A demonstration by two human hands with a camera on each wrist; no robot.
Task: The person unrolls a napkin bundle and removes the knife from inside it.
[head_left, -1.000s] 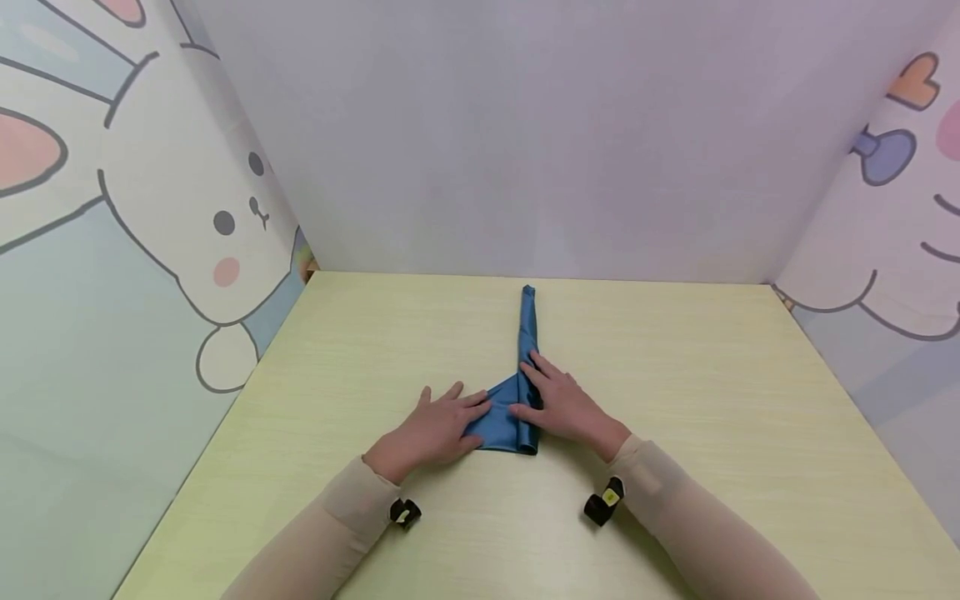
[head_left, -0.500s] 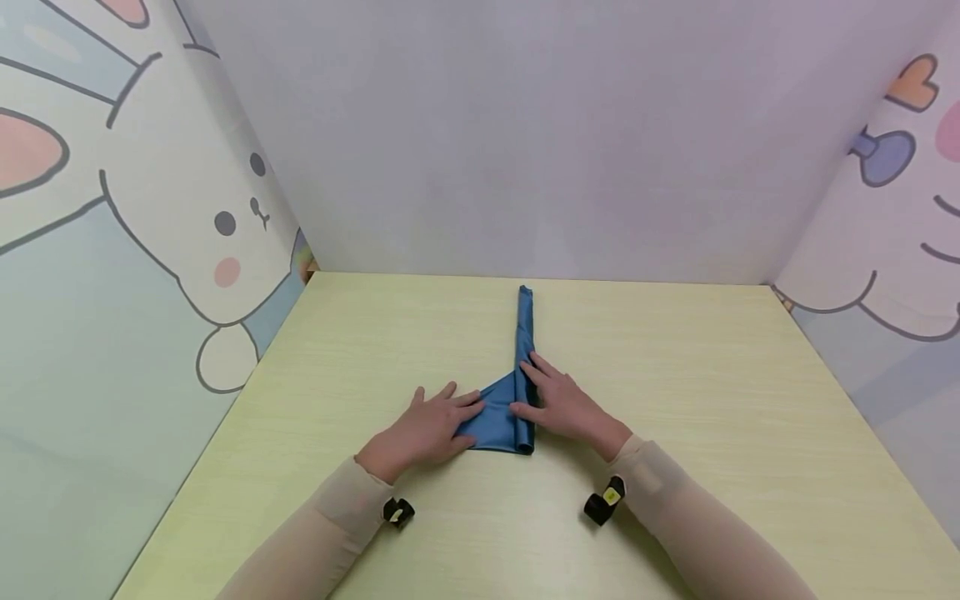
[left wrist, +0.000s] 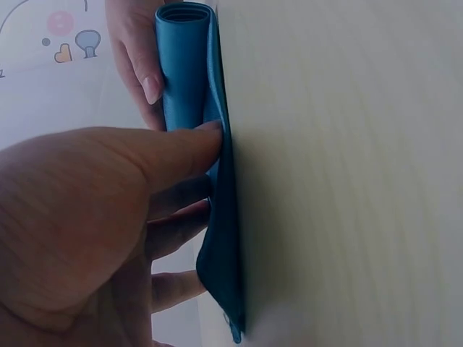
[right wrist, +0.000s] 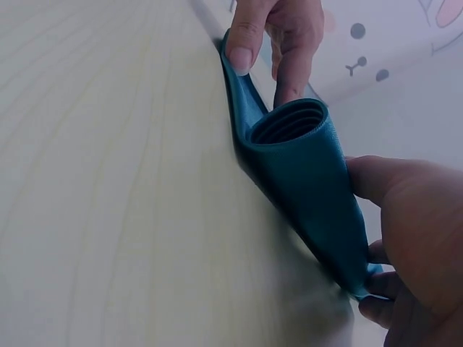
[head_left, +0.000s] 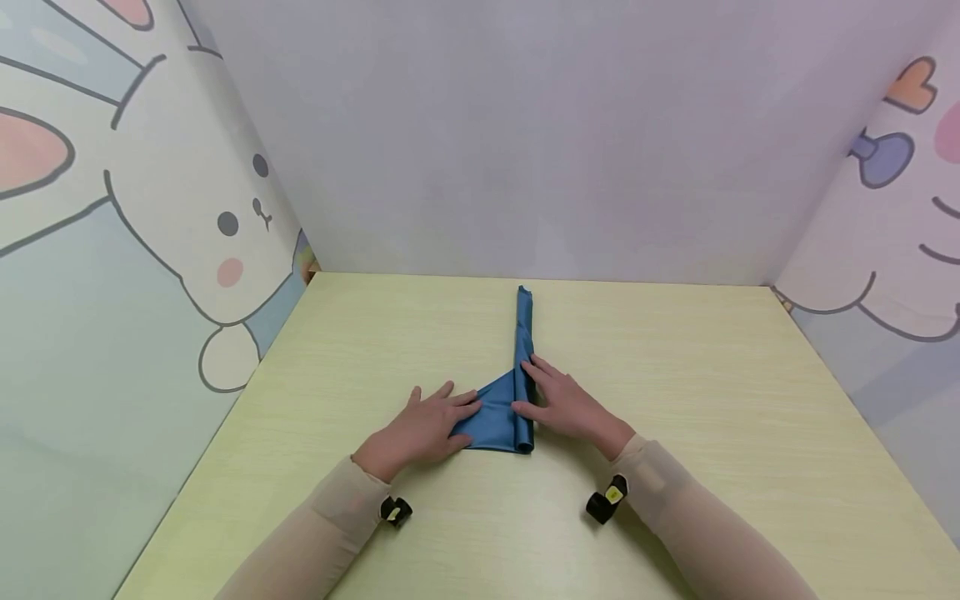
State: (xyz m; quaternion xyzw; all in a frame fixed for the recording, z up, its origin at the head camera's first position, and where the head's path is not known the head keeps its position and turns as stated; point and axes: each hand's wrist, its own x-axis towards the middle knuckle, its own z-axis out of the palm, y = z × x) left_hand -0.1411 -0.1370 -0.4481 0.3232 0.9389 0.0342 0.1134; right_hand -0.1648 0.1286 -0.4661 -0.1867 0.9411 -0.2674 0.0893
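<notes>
A shiny blue cloth [head_left: 491, 421] lies on the table, its right side wound into a long narrow roll [head_left: 524, 325] that points toward the back wall. Spread fingers of my left hand [head_left: 423, 429] rest on the flat left part of the cloth, thumb near its front edge. On the roll's right side lies my right hand [head_left: 570, 406], fingers extended along it and thumb against its near part. Several coiled layers show in the roll's near end [right wrist: 289, 124] in the right wrist view. My left palm hides the cloth's left corner in the head view.
The pale wooden table [head_left: 675, 358] runs back to a plain light wall [head_left: 487, 150]. Side panels with cartoon drawings [head_left: 202, 183] stand left and right. A small black wrist camera [head_left: 606, 500] sits on each forearm.
The cloth has shifted slightly left, its roll straighter at the far end. My left hand has slid a little left with it, while my right hand stays nearly in place.
</notes>
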